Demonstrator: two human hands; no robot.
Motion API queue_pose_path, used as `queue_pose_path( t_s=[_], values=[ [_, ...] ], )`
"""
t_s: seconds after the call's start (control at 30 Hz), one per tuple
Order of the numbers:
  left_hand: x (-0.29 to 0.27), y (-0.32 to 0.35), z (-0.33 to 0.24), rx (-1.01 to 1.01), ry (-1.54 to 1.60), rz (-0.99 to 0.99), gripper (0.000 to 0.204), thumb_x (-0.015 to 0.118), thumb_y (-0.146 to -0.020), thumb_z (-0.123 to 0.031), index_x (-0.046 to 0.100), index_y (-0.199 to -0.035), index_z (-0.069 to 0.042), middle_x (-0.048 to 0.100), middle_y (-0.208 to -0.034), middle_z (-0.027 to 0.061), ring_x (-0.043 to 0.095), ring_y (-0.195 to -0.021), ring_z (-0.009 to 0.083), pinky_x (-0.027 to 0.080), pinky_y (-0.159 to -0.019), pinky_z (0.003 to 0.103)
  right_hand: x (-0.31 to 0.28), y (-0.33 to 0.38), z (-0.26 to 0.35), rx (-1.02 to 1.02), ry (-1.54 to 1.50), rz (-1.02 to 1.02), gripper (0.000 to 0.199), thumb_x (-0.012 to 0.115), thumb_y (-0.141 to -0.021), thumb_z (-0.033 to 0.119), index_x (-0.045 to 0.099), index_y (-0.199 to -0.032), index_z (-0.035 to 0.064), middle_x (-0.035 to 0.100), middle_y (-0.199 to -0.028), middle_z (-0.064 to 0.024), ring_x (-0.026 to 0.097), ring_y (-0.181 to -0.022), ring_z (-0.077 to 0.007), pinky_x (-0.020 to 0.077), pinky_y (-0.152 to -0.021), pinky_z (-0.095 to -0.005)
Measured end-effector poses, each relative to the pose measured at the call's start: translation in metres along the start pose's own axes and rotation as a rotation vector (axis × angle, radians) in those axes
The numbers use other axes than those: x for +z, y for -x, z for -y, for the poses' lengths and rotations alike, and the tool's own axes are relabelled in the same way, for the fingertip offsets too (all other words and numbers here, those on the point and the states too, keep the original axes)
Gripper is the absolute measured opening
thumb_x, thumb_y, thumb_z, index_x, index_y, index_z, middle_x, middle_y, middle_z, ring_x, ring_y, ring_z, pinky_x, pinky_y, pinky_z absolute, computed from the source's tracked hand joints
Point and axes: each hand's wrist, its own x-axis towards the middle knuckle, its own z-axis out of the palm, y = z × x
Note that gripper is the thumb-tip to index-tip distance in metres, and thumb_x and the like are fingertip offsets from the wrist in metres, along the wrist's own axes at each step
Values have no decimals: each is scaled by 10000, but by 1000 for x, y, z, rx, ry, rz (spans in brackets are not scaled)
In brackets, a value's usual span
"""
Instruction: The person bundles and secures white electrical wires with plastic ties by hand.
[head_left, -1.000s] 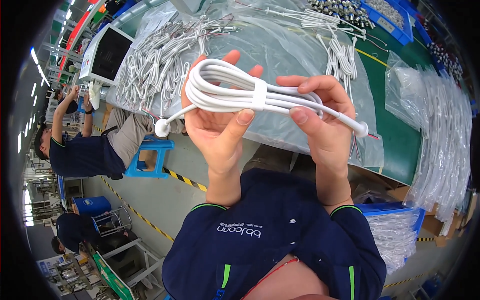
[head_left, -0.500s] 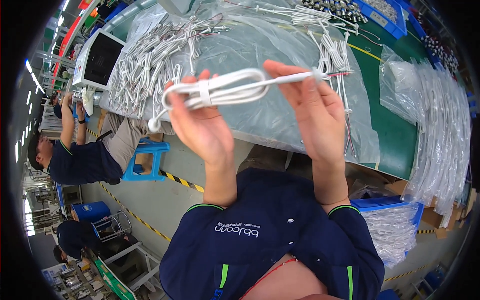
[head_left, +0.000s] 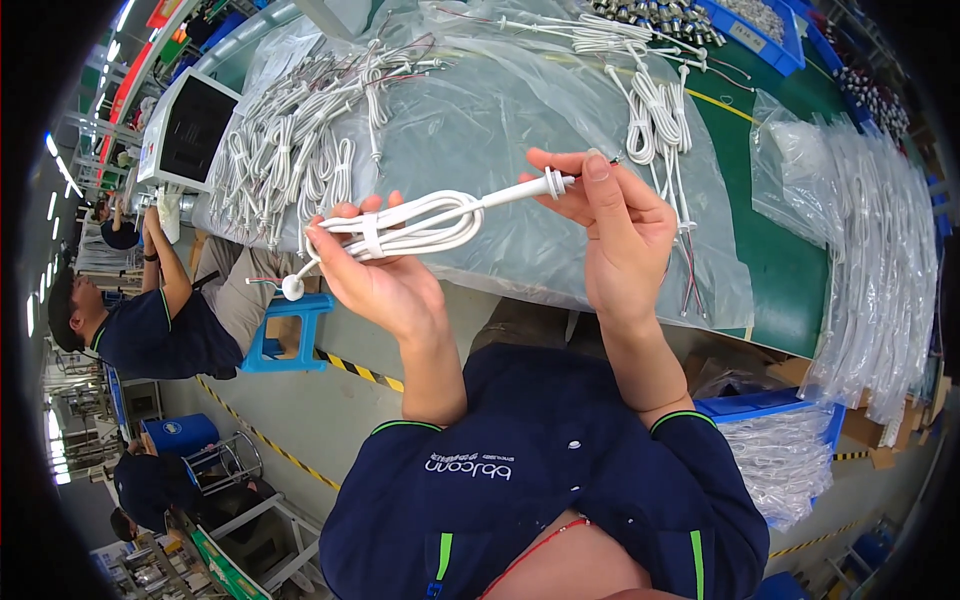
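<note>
Between my two hands a white cable (head_left: 425,225) is held up, coiled into a flat loop with a white band round its middle. My left hand (head_left: 385,285) is closed round the left part of the coil. By its fingers hangs a round white end piece with thin red and dark wires. My right hand (head_left: 625,225) pinches the other end between thumb and fingers, at the thin wires just past a ringed white collar. The straight white sleeve before the collar points up to the right.
Clear plastic sheeting (head_left: 480,110) covers much of the green table. A pile of bundled white cables (head_left: 285,150) lies at left, more cables (head_left: 655,120) at right. Bagged cables (head_left: 870,270) hang over the right edge. A person (head_left: 150,310) works at left near a blue stool (head_left: 290,330).
My right hand has shifted its grip from the sleeve and collar to the wires at the tip. The coil is slightly lower, and its wired left end now shows.
</note>
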Motion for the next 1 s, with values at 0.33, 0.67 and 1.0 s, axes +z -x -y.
queue_pose_path(
  t_s=[0.33, 0.67, 1.0],
  values=[
    [39, 61, 28, -590, 235, 287, 305, 382, -959, -245, 489, -1075, 17, 538, -1091, 125, 503, -1041, 216, 365, -981, 378, -7, 6, -28, -297, -210, 103, 507, 631, -768, -20, 327, -1168, 50, 517, -1143, -158, 517, -1099, -267, 319, -1024, -457],
    [-9, 44, 40, -1001, -238, 1304, 193, 496, -899, -123, 625, -918, 20, 632, -940, 73, 568, -883, 124, 434, -803, 255, -103, -131, 74, -64, 345, -138, 292, 609, -846, 298, 489, -930, 46, 527, -720, -41, 483, -501, -74, 399, -410, -214],
    [-71, -150, 100, 408, -1198, 652, 206, 582, -777, -77, 579, -972, -9, 586, -994, 135, 540, -985, 306, 401, -882, 347, -191, -155, -126, -178, 1745, -153, 671, 647, -748, 345, 394, -1258, -9, 332, -1306, -253, 258, -1242, -421, 181, -1024, -507]
  ],
)
